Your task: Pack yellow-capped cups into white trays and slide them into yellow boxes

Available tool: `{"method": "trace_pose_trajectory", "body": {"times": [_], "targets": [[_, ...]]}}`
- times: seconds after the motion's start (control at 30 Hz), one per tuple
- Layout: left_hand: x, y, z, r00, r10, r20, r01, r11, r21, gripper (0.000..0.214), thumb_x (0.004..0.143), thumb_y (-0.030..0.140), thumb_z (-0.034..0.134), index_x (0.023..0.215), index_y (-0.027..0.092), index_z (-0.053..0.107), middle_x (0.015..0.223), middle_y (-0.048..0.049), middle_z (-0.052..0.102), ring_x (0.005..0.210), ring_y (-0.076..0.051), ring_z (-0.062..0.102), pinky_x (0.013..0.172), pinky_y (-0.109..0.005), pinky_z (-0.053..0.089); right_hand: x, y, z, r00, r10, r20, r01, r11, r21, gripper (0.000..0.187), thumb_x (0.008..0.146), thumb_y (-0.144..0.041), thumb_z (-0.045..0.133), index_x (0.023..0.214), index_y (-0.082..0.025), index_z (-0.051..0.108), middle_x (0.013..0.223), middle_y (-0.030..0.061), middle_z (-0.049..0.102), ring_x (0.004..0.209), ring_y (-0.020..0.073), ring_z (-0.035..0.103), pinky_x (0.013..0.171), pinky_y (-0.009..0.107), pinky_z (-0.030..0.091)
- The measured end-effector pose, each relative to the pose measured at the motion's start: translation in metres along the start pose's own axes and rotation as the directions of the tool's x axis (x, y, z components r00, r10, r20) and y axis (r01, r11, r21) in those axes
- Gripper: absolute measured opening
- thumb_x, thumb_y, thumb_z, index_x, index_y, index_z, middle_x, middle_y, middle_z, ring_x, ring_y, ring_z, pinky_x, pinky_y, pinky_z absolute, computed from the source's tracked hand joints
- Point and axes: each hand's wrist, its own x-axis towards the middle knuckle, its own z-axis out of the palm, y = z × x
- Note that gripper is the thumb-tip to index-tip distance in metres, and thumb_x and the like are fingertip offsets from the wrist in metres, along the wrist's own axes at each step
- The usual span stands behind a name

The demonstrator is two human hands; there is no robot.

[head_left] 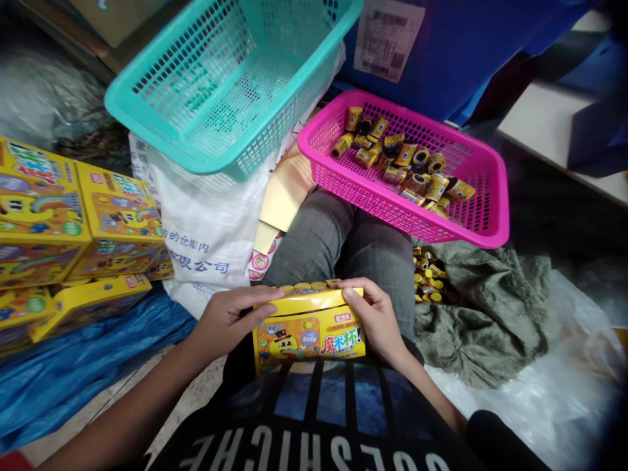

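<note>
The person's left hand (228, 320) and right hand (375, 320) grip a yellow cardboard box (309, 337) from either end, just above the lap, with the fingers (260, 298) closed around its upper edge. The box has a colourful cartoon print, and a row of small gold-topped items (304, 286) shows along its top between the two sets of fingers. Directly beneath the fingers are the person's grey jeans (338, 242). Farther ahead of the right fingers sits a pink plastic basket (392, 208), holding many small yellow-and-black cylindrical packets (405, 157). Ahead of the left fingers, a teal plastic basket (171, 147) stands tilted, beside the pink one and overlapping a white woven sack (201, 242) with blue print. Well out past the left hand are stacked yellow cartons (73, 222), with a blue plastic sheet (73, 360) below them. Beyond and to the right of the right fingers, loose gold-and-yellow cylinders (426, 275) lie against an olive-green cloth (481, 314), just below the pink basket.
</note>
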Motion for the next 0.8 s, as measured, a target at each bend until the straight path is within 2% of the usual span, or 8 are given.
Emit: {"method": "trace_pose_trajectory", "body": {"times": [0.13, 0.27, 0.33, 0.4, 0.5, 0.57, 0.67, 0.8], "targets": [[-0.001, 0.001, -0.002, 0.998, 0.064, -0.004, -0.064, 0.998, -0.008, 0.016, 0.079, 0.040, 0.077, 0.091, 0.033, 0.085, 0.095, -0.0047, 0.082, 0.092, -0.031, 0.080, 0.091, -0.046, 0.064, -0.001, 0.006, -0.002, 0.983, -0.183, 0.027, 0.183, 0.982, -0.036, 0.023, 0.088, -0.050, 0.075, 0.086, -0.027, 0.078, 0.096, 0.0046, 0.080, 0.094, 0.0237, 0.072, 0.086, 0.039, 0.056], [-0.003, -0.003, -0.005, 0.952, 0.293, 0.094, -0.299, 0.952, 0.063, 0.022, 0.085, 0.028, 0.071, 0.100, 0.036, 0.084, 0.101, -0.0032, 0.082, 0.098, -0.028, 0.079, 0.094, -0.046, 0.062, -0.003, 0.018, -0.010, 0.882, -0.447, 0.148, 0.455, 0.890, -0.024, 0.021, 0.088, -0.048, 0.076, 0.101, -0.031, 0.077, 0.105, 0.0052, 0.079, 0.105, 0.0275, 0.071, 0.100, 0.051, 0.053], [-0.002, -0.006, -0.006, 0.906, 0.408, 0.113, -0.417, 0.906, 0.066, 0.028, 0.086, 0.022, 0.070, 0.105, 0.037, 0.082, 0.104, -0.0030, 0.082, 0.098, -0.026, 0.079, 0.092, -0.045, 0.062, -0.003, 0.021, -0.012, 0.844, -0.501, 0.193, 0.518, 0.854, -0.047, 0.024, 0.083, -0.040, 0.082, 0.106, -0.033, 0.076, 0.108, 0.0047, 0.079, 0.108, 0.0277, 0.071, 0.100, 0.052, 0.054], [0.000, -0.007, -0.007, 0.883, 0.454, 0.119, -0.463, 0.885, 0.052, 0.031, 0.086, 0.018, 0.070, 0.108, 0.036, 0.081, 0.104, -0.0042, 0.083, 0.096, -0.025, 0.079, 0.091, -0.044, 0.062, -0.001, 0.022, -0.012, 0.839, -0.508, 0.196, 0.528, 0.847, -0.065, 0.022, 0.086, -0.034, 0.081, 0.106, -0.034, 0.075, 0.110, 0.0040, 0.078, 0.109, 0.0263, 0.071, 0.099, 0.052, 0.054], [0.006, -0.006, -0.012, 0.900, 0.392, 0.188, -0.405, 0.914, 0.032, 0.025, 0.089, 0.019, 0.069, 0.103, 0.034, 0.082, 0.100, -0.0064, 0.083, 0.094, -0.025, 0.078, 0.089, -0.043, 0.061, 0.000, 0.021, -0.012, 0.843, -0.503, 0.192, 0.524, 0.847, -0.084, 0.016, 0.092, -0.032, 0.074, 0.108, -0.034, 0.075, 0.112, 0.0042, 0.078, 0.110, 0.0255, 0.070, 0.100, 0.052, 0.054], [0.008, -0.004, -0.017, 0.884, 0.367, 0.288, -0.391, 0.920, 0.028, 0.022, 0.090, 0.021, 0.069, 0.102, 0.035, 0.082, 0.102, -0.0069, 0.083, 0.094, -0.025, 0.078, 0.091, -0.045, 0.059, 0.000, 0.020, -0.013, 0.826, -0.525, 0.204, 0.555, 0.820, -0.138, 0.015, 0.092, -0.033, 0.073, 0.106, -0.034, 0.075, 0.110, 0.0045, 0.078, 0.110, 0.0270, 0.071, 0.101, 0.055, 0.052], [0.004, -0.006, -0.018, 0.834, 0.410, 0.369, -0.459, 0.887, 0.053, 0.026, 0.083, 0.033, 0.079, 0.108, 0.035, 0.080, 0.113, -0.0088, 0.081, 0.101, -0.028, 0.075, 0.096, -0.049, 0.057, -0.002, 0.018, -0.017, 0.762, -0.609, 0.219, 0.648, 0.717, -0.258, 0.012, 0.090, -0.033, 0.073, 0.102, -0.033, 0.076, 0.106, 0.0054, 0.079, 0.113, 0.0304, 0.069, 0.100, 0.059, 0.051], [-0.011, -0.016, -0.001, 0.801, 0.563, 0.205, -0.594, 0.791, 0.145, 0.027, 0.080, 0.026, 0.082, 0.106, 0.032, 0.077, 0.108, -0.0078, 0.081, 0.095, -0.025, 0.073, 0.089, -0.043, 0.058, -0.003, 0.013, -0.021, 0.638, -0.723, 0.266, 0.768, 0.569, -0.294, 0.009, 0.087, -0.030, 0.076, 0.096, -0.032, 0.077, 0.090, 0.0047, 0.079, 0.092, 0.0279, 0.072, 0.082, 0.050, 0.057]]}}
